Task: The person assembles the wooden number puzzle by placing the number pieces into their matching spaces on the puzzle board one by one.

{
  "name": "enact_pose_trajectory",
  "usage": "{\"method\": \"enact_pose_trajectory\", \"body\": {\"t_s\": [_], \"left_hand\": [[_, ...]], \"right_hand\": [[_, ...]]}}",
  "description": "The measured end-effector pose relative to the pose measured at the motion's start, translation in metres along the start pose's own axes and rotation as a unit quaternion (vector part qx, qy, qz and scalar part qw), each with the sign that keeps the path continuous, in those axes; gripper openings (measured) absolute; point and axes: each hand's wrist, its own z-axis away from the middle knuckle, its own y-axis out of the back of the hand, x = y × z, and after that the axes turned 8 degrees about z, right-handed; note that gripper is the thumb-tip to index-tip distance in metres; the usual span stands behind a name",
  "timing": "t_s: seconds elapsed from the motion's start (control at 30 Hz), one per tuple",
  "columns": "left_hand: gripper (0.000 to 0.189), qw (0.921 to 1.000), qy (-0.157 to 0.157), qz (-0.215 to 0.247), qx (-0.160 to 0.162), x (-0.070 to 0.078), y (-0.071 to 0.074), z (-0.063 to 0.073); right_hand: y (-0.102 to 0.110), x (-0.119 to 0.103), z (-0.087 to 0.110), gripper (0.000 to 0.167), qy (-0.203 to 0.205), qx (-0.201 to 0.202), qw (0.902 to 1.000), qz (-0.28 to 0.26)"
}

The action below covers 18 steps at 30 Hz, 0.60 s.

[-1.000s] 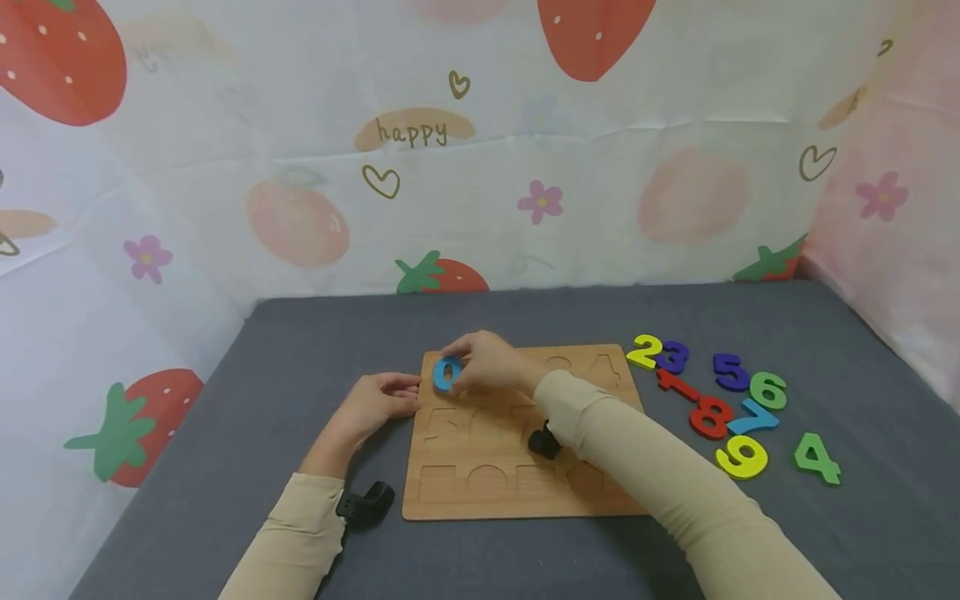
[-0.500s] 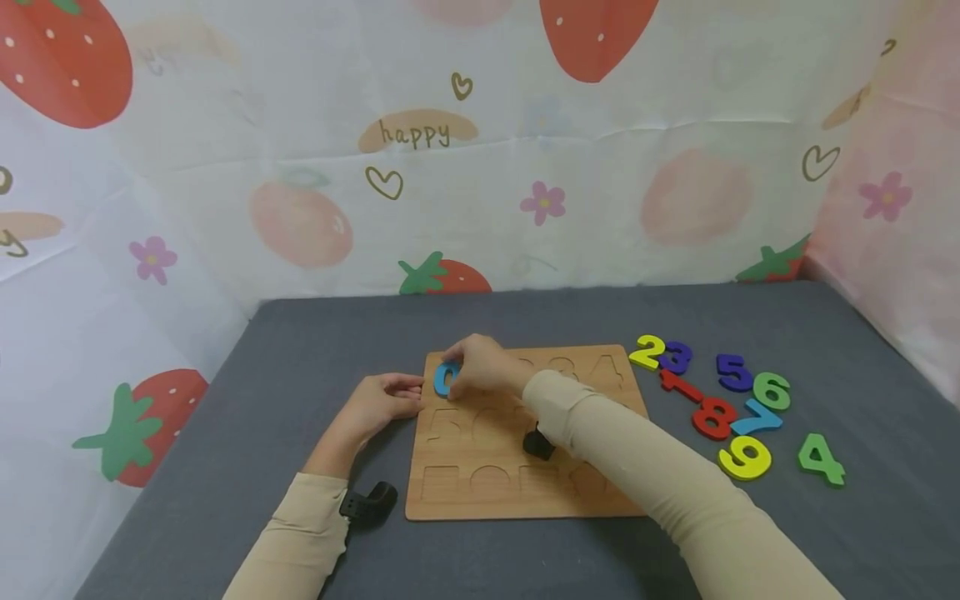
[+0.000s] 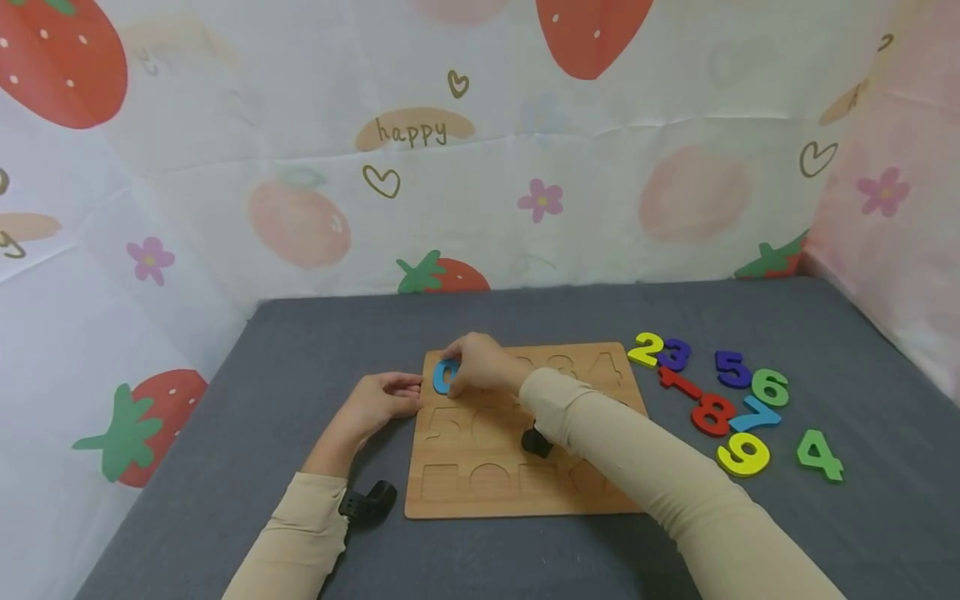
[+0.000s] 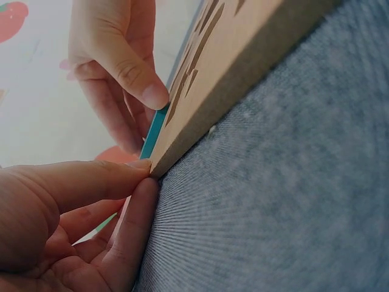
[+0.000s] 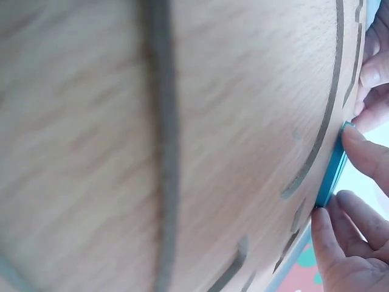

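Note:
A blue number 0 (image 3: 438,379) sits at the upper left of the wooden number puzzle board (image 3: 487,504), raised a little above its surface in the wrist views. My right hand (image 3: 483,364) pinches it at two ends between thumb and fingertips, hiding part of it in the head view. At the board's left edge, my left hand (image 3: 378,404) grips the rim between thumb and index finger, as the left wrist view shows. Outlined recesses cover the board; the right forearm hides some of them.
Loose coloured numbers lie right of the board, among them a yellow 2 (image 3: 646,349), a red 8 (image 3: 712,414) and a green 4 (image 3: 819,455). Everything rests on a grey cloth (image 3: 337,333). A strawberry-print curtain (image 3: 465,217) hangs behind.
My right hand has shifted slightly left along with the blue 0. The left hand stays at the board's edge, and the loose numbers have not moved.

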Motion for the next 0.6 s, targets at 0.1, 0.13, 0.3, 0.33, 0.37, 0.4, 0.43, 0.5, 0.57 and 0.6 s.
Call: {"method": "enact_pose_trajectory", "body": {"t_s": [0.1,0.13,0.3,0.33,0.37,0.4,0.43,0.5,0.57,0.6], "left_hand": [[0.044,1.0,0.0,0.0,0.001,0.0,0.0,0.0],[0.044,1.0,0.001,-0.001,0.001,0.0,0.0,0.0],[0.044,1.0,0.005,-0.004,0.004,0.002,-0.002,0.001],[0.044,1.0,0.006,-0.004,0.006,0.002,-0.002,0.001],[0.044,0.9999,0.007,-0.004,0.007,0.002,-0.003,0.001],[0.044,0.9999,0.008,-0.004,0.008,0.002,-0.003,0.002],[0.044,0.9999,0.008,-0.005,0.009,0.002,-0.003,0.002],[0.044,0.9999,0.007,-0.005,0.01,0.002,-0.003,0.002],[0.044,0.9999,0.006,-0.007,0.011,0.002,-0.002,0.002],[0.044,0.9999,0.005,-0.008,0.011,0.001,-0.002,0.002]], "right_hand": [[0.001,0.001,0.0,0.06,0.003,-0.001,1.0,-0.003],[0.002,0.002,0.001,0.06,0.006,-0.002,1.0,-0.006],[0.011,0.007,0.008,0.063,0.021,0.012,0.9993,-0.03],[0.014,0.009,0.01,0.062,0.022,0.015,0.9989,-0.038],[0.018,0.01,0.012,0.062,0.024,0.018,0.9986,-0.044],[0.022,0.012,0.014,0.061,0.025,0.021,0.9981,-0.052],[0.027,0.013,0.017,0.06,0.026,0.021,0.9977,-0.06],[0.036,0.017,0.023,0.059,0.029,0.023,0.9967,-0.072],[0.045,0.023,0.03,0.059,0.033,0.024,0.9957,-0.083],[0.05,0.026,0.033,0.059,0.034,0.024,0.9952,-0.089]]}}
